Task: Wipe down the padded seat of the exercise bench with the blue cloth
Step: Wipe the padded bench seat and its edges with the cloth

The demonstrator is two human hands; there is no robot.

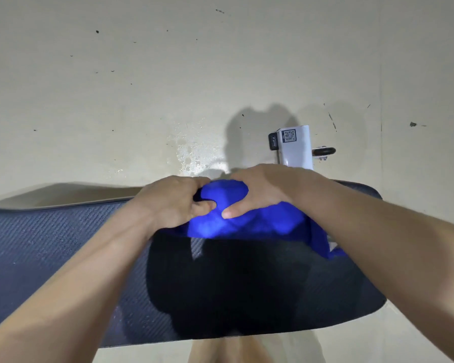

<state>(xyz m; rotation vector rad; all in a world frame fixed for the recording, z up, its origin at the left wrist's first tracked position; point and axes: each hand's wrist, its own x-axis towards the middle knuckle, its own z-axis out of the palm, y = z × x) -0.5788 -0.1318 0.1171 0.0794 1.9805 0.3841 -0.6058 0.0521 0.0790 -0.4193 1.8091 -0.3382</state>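
Two hands: left hand (172,199), right hand (264,189). One blue cloth (249,221). One padded seat (63,247). One white frame post (296,146) far right, with one QR label (289,135) and one black wheel (324,151).

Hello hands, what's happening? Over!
Left hand and right hand both gripping blue cloth. Cloth at far edge of padded seat. Nothing blocking.

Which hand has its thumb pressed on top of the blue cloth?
The right hand: its thumb lies flat on the blue cloth. The left hand grips the cloth's bunched far edge, thumb curled.
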